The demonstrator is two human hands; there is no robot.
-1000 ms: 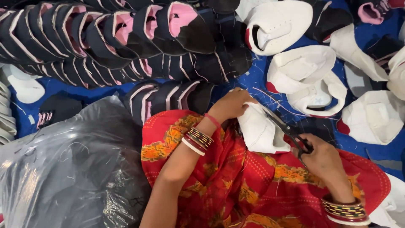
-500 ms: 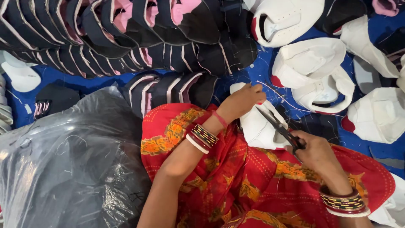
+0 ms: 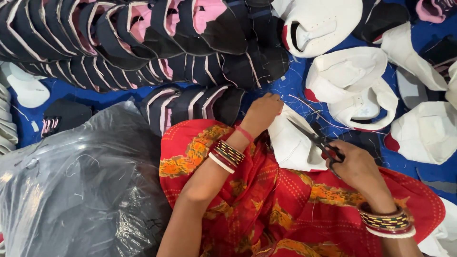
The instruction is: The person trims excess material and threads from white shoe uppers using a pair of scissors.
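While my left hand (image 3: pixel 264 112) pinches the white shoe upper (image 3: pixel 291 143) on my lap, my right hand (image 3: pixel 356 166) grips scissors (image 3: pixel 318 139), blades parted at its threads; stacked black uppers (image 3: pixel 143 43) look done, loose white ones (image 3: pixel 352 83) remain.

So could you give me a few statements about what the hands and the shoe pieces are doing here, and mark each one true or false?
1. The right hand holds a pair of scissors. True.
2. The left hand rests on the grey plastic bag. False: it grips the top edge of a white shoe upper lying on the lap; the plastic bag lies apart, by the left arm.
3. The dark shoe uppers with pink lining lie in overlapping rows. True.
4. The cloth under the shoe pieces is green. False: the blue cloth shows between them.
5. Both wrists wear bangles. True.
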